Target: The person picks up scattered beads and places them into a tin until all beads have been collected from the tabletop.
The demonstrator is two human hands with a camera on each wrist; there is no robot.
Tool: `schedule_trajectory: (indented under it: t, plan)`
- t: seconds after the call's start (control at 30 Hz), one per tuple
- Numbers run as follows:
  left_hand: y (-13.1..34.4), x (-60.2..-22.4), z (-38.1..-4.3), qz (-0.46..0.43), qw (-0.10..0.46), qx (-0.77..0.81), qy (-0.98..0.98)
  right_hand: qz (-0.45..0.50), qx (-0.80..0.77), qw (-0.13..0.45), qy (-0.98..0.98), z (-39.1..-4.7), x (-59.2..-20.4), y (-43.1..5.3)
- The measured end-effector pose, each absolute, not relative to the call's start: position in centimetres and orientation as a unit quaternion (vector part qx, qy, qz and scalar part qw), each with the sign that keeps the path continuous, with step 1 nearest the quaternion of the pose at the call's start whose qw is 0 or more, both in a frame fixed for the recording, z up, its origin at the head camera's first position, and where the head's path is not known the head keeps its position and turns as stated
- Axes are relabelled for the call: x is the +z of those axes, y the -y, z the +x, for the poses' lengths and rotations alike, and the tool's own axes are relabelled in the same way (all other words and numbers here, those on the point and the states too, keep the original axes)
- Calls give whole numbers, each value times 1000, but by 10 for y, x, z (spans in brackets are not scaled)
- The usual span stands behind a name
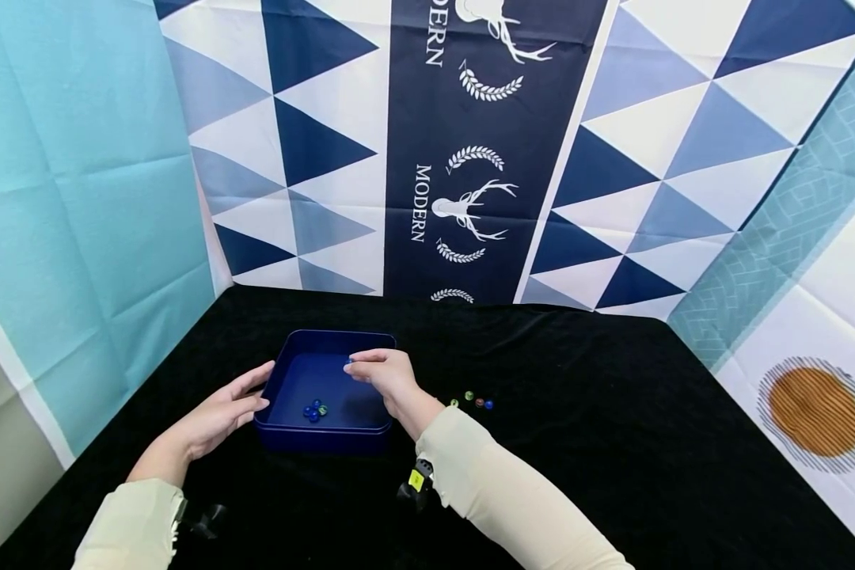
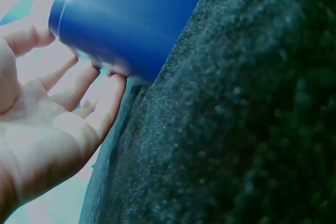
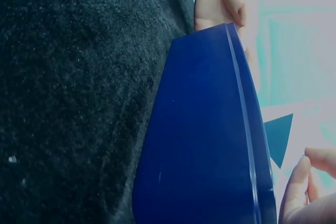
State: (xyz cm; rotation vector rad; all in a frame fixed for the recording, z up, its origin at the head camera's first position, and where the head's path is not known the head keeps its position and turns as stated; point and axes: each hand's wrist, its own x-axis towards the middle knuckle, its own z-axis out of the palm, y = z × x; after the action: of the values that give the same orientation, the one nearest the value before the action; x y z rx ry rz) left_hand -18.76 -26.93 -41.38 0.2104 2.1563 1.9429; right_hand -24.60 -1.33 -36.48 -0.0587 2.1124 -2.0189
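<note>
A dark blue open box (image 1: 301, 378) stands on the black cloth, with several blue and greenish marbles (image 1: 313, 416) clustered on its floor near the front left. My right hand (image 1: 393, 380) is over the box's right part, pinching a small blue marble (image 1: 349, 361) between thumb and fingertips. At the box's left side, my left hand (image 1: 217, 413) rests its extended fingers against the wall; in the left wrist view these fingertips (image 2: 116, 81) touch the blue outside. The right wrist view shows the box's wall (image 3: 202, 129) and part of the right hand's fingers (image 3: 299, 179); the pinched marble is hard to make out there.
To the right of the box, several marbles lie on the cloth: a green one (image 1: 469, 395), a reddish one (image 1: 480, 403), a blue one (image 1: 488, 404) and a yellowish one (image 1: 454, 402) partly by the right wrist. Patterned curtains (image 1: 463, 158) hang behind the table.
</note>
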Motion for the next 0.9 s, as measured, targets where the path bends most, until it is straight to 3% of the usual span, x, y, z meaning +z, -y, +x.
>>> schedule_trajectory:
  t: [0.9]
  plan:
    - [271,-415,-189,68,116,663,-737,-61,-693,81,-714,-224,-377,-11]
